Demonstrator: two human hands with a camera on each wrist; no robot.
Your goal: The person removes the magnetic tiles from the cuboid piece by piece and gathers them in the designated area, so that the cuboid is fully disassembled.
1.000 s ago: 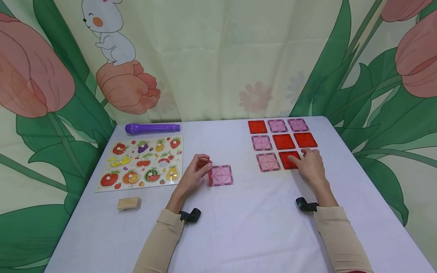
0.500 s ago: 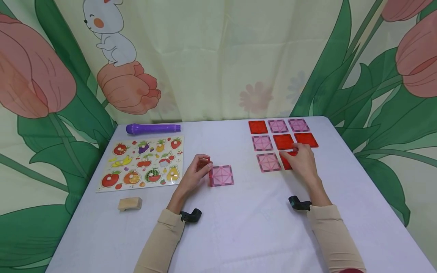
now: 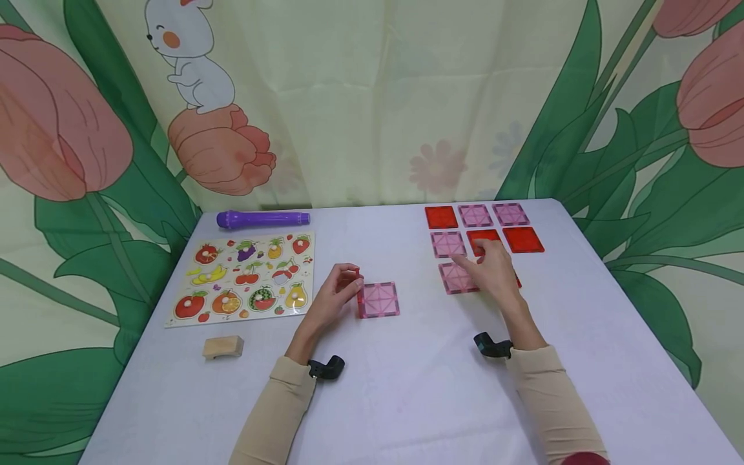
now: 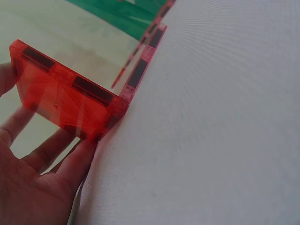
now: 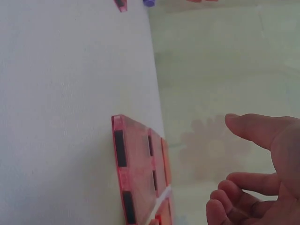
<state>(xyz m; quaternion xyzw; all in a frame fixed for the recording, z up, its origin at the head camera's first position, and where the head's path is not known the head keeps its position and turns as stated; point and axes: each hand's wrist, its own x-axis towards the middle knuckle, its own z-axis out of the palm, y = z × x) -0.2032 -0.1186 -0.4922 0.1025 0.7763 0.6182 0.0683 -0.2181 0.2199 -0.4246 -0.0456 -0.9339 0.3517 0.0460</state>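
Note:
My left hand (image 3: 332, 298) holds a red magnetic tile (image 4: 61, 96) on edge, with fingers along its side in the left wrist view. That tile stands at the left edge of a pink magnetic tile (image 3: 379, 300) lying flat; their edges meet at a corner. My right hand (image 3: 494, 274) is over the front row of tiles at the right, thumb and fingers apart with nothing between them. The thumb overlaps the front pink tile (image 3: 454, 279) in the head view. Behind the hand, the front red tile is mostly hidden, and the middle red tile (image 3: 481, 236) is partly covered.
More flat tiles fill the grid, among them a red tile (image 3: 523, 239) and a pink tile (image 3: 475, 216). At the left lie a fruit puzzle board (image 3: 256, 250), a purple microphone-shaped toy (image 3: 264, 219) and a wooden block (image 3: 223, 347). A printed curtain (image 3: 349, 129) hangs behind.
My right hand has moved left from the front red tile to over the front pink tile, holding nothing. My left hand keeps the upright red tile in the same place.

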